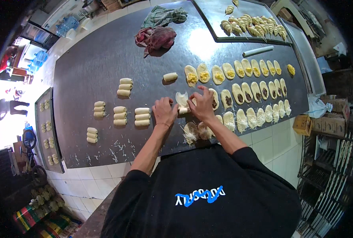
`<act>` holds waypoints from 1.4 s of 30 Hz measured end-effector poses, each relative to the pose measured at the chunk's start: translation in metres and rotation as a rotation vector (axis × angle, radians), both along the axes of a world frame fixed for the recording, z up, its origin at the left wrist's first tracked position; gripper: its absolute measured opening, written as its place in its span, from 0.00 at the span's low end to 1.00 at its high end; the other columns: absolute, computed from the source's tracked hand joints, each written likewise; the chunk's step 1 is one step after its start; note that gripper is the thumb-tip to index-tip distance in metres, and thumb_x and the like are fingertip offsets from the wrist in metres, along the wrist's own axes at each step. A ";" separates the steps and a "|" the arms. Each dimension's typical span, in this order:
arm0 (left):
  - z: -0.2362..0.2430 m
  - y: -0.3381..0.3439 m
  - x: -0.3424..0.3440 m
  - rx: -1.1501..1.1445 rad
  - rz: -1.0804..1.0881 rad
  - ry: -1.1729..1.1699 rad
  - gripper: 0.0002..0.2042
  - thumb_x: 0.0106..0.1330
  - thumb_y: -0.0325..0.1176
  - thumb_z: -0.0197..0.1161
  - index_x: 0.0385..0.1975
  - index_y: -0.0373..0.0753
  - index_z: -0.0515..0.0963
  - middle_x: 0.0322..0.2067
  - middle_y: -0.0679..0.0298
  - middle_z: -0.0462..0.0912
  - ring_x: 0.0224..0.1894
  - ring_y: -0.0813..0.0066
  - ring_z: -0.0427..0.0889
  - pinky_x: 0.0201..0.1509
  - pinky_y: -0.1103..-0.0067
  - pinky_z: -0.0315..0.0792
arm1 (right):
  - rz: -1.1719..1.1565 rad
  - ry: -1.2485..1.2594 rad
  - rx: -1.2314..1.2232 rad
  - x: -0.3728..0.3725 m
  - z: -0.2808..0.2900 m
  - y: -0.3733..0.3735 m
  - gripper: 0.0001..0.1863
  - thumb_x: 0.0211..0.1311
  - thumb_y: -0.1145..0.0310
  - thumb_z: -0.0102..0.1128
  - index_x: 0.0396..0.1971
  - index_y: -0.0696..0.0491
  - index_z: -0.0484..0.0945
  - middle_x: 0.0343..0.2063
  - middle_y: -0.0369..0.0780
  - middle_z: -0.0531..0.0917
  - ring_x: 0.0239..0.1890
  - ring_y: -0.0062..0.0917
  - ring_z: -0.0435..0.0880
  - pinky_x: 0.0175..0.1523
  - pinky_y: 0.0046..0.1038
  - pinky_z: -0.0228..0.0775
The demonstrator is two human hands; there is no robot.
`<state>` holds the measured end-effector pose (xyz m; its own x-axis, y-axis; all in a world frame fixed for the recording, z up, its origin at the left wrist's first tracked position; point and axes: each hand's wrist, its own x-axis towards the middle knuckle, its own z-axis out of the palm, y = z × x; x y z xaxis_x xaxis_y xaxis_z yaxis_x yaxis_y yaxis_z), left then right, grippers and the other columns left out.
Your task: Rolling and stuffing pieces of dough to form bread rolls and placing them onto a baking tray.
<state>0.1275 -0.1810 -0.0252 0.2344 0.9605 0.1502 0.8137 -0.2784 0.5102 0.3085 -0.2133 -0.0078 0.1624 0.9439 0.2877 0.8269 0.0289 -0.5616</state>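
My left hand (165,111) and my right hand (201,104) are at either side of a dough piece (182,99), fingers curled and pinching its near, partly rolled end. Filled dough ovals lie in three rows to the right: yellow filling (228,70), dark filling (246,93) and pale shreds (251,118). Rolled dough pieces stand in small groups to the left (142,117), (120,115), and a single roll (170,77) lies above my hands. Pale shreds are scattered along the near left of the dark table (77,99).
Cloths (158,39) lie at the back; a white rod (257,50) sits below a tray of shaped dough (205,18) at back right. Another tray (38,115) is at left. A rack (323,182) and boxes (331,121) stand at right. A person (13,108) is in the left doorway.
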 end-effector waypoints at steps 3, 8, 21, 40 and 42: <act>0.001 -0.008 -0.002 -0.045 -0.174 -0.084 0.09 0.58 0.39 0.65 0.33 0.44 0.77 0.36 0.64 0.78 0.43 0.61 0.75 0.49 0.65 0.64 | 0.211 -0.012 0.037 0.000 0.005 -0.015 0.08 0.47 0.66 0.70 0.29 0.49 0.83 0.53 0.48 0.70 0.52 0.44 0.67 0.56 0.44 0.58; -0.013 0.047 0.025 0.127 -0.031 0.117 0.04 0.64 0.34 0.58 0.33 0.43 0.76 0.31 0.62 0.78 0.37 0.63 0.77 0.39 0.67 0.66 | 0.118 -0.073 0.030 0.002 -0.009 0.034 0.08 0.51 0.64 0.67 0.33 0.46 0.83 0.52 0.47 0.70 0.52 0.44 0.66 0.53 0.44 0.59; 0.014 0.119 0.036 0.193 -0.044 -0.165 0.04 0.65 0.29 0.58 0.36 0.40 0.78 0.28 0.57 0.78 0.32 0.57 0.79 0.36 0.67 0.73 | 0.169 -0.098 0.041 0.021 -0.019 0.087 0.14 0.47 0.67 0.71 0.37 0.44 0.85 0.50 0.43 0.74 0.50 0.39 0.70 0.53 0.38 0.63; -0.019 0.013 -0.021 -0.330 -0.561 -0.134 0.38 0.48 0.24 0.67 0.62 0.32 0.58 0.43 0.45 0.76 0.46 0.44 0.74 0.51 0.60 0.71 | 0.635 0.098 -0.388 -0.003 -0.025 0.029 0.48 0.45 0.68 0.72 0.66 0.57 0.54 0.43 0.50 0.75 0.48 0.46 0.73 0.56 0.38 0.66; -0.022 -0.001 -0.020 -0.286 -0.466 -0.224 0.37 0.48 0.23 0.67 0.62 0.33 0.59 0.42 0.46 0.77 0.45 0.45 0.75 0.50 0.60 0.71 | 0.667 0.309 -0.588 -0.002 -0.016 0.025 0.46 0.47 0.74 0.69 0.66 0.60 0.53 0.40 0.48 0.77 0.43 0.45 0.76 0.52 0.37 0.69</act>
